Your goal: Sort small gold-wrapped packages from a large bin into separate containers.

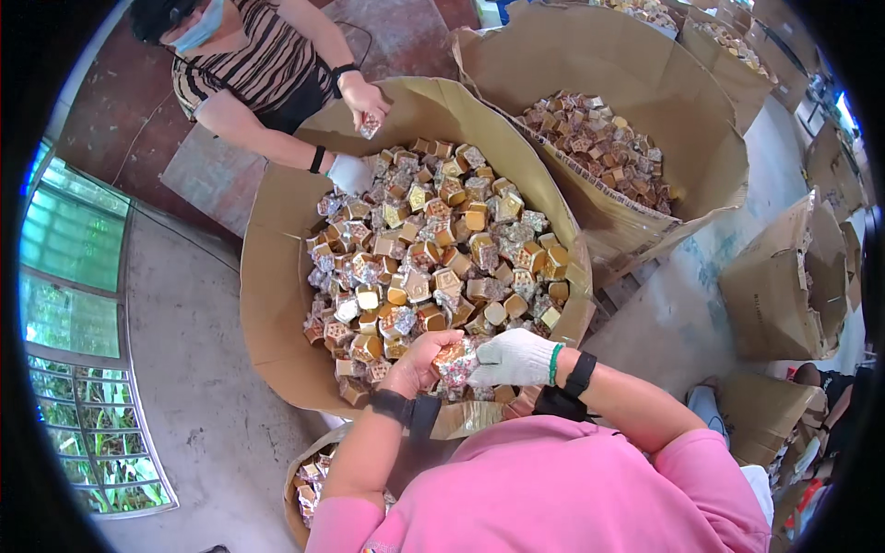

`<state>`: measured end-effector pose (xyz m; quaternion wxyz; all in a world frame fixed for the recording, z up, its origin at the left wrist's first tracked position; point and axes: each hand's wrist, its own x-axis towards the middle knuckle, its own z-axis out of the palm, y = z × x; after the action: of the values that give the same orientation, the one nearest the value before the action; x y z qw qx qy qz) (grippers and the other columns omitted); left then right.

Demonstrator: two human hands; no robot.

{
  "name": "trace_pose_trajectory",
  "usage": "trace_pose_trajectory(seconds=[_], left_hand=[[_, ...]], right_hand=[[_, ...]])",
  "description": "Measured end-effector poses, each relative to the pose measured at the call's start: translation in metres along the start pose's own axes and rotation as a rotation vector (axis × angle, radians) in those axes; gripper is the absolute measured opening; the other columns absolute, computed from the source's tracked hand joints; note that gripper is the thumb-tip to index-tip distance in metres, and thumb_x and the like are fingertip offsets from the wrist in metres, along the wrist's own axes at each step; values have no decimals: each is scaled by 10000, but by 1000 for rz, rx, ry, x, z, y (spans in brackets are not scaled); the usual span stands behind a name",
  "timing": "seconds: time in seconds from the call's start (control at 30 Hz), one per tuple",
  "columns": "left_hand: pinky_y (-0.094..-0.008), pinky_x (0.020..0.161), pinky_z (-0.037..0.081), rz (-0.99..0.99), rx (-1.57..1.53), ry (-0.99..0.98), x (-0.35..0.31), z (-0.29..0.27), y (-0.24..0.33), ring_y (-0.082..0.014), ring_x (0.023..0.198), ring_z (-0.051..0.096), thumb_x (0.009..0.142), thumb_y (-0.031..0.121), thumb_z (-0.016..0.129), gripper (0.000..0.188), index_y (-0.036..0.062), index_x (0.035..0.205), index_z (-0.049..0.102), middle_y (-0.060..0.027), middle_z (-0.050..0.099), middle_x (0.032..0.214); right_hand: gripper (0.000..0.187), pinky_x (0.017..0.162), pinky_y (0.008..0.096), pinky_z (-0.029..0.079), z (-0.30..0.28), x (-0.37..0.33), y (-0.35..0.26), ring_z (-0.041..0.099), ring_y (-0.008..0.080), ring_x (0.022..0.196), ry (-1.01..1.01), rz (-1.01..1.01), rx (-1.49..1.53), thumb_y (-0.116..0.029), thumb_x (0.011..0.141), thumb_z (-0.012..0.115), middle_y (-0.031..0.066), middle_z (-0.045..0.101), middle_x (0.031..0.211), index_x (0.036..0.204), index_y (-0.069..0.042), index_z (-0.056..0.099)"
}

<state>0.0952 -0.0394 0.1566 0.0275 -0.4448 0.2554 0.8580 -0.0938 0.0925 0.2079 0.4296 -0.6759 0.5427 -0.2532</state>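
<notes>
Above the near edge of a large round cardboard bin point(277, 355), both my hands hold one small box-shaped piece point(454, 365). Its faces are speckled white, red and green, and its kind is unclear. My left hand point(420, 361) is bare and closed around the piece's left side. A white knit glove with a green cuff covers my right hand point(518, 358), whose fingers press on the piece's right side. Below my hands, the bin holds a heap of similar small blocky pieces point(417, 288), some gold or brown, others speckled with glittery bits.
Across the bin, a masked person reaches in with a gloved hand point(350, 173) and holds a small piece in a bare hand point(365, 100). A second cardboard bin point(687, 120) of brown pieces stands at right. A smaller container point(293, 502) sits by my left elbow.
</notes>
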Motion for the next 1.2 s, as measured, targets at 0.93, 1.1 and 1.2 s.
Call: trace_pose_trajectory(seconds=[0.93, 1.1, 1.2], left_hand=[[-373, 581, 483, 401, 978, 602, 131, 13, 122, -224, 735, 604, 865, 315, 613, 302, 32, 966, 582, -60, 617, 838], [-438, 761, 507, 291, 2043, 558, 220, -178, 36, -349, 935, 660, 928, 341, 472, 405, -2, 1028, 661, -223, 682, 991], [-499, 798, 470, 456, 2312, 524, 216, -96, 34, -358, 822, 678, 902, 305, 485, 302, 92, 1038, 651, -159, 697, 937]], right_hand=[[325, 709, 393, 469, 16, -34, 78, 598, 337, 755, 348, 329, 304, -346, 869, 596, 180, 618, 781, 835, -23, 613], [354, 791, 459, 482, 0, -32, 51, 617, 384, 902, 124, 328, 133, -391, 870, 537, 200, 650, 916, 944, -58, 635], [343, 770, 467, 480, 18, -46, 78, 614, 396, 867, 259, 317, 161, -369, 862, 531, 205, 644, 891, 929, -49, 632]])
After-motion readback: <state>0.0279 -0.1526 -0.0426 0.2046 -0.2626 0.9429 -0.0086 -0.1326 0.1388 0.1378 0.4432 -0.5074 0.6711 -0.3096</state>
